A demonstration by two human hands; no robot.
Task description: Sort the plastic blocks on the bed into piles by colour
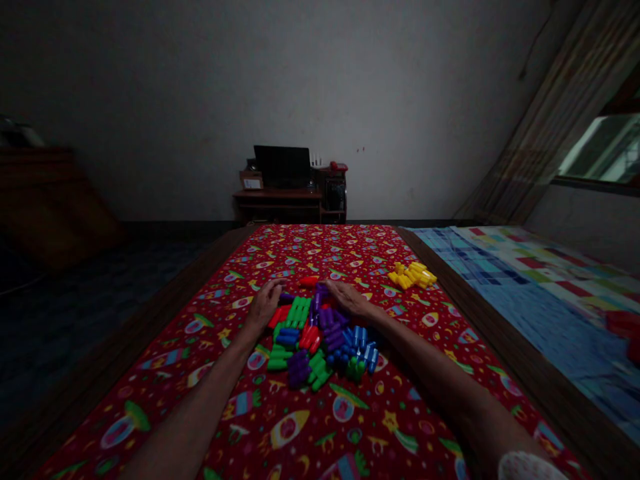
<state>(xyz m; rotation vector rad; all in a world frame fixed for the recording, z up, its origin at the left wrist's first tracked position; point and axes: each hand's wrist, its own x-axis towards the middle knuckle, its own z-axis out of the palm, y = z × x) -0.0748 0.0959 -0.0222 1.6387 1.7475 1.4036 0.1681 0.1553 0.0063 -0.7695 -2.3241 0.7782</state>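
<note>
Between my hands lies a heap of short, glossy plastic pieces with rounded ends, many side by side in small rows. Green pieces (pixel 299 312), purple pieces (pixel 331 327), blue pieces (pixel 360 337) and red pieces (pixel 310 337) are mixed together. My left hand (pixel 265 304) rests at the heap's left edge, fingers loosely bent and apart, close to a dark purple piece (pixel 286 298). On the other side, my right hand (pixel 347 298) lies with fingers stretched toward the purple pieces at the top; its fingertips are partly hidden. A single red piece (pixel 309 282) sits at the far edge.
A separate pile of yellow pieces (pixel 413 275) lies to the right on the red patterned cloth (pixel 295 427). Beyond the table stands a desk (pixel 277 195) with a dark monitor (pixel 283 165). A bed with a blue checked cover (pixel 480 287) adjoins on the right.
</note>
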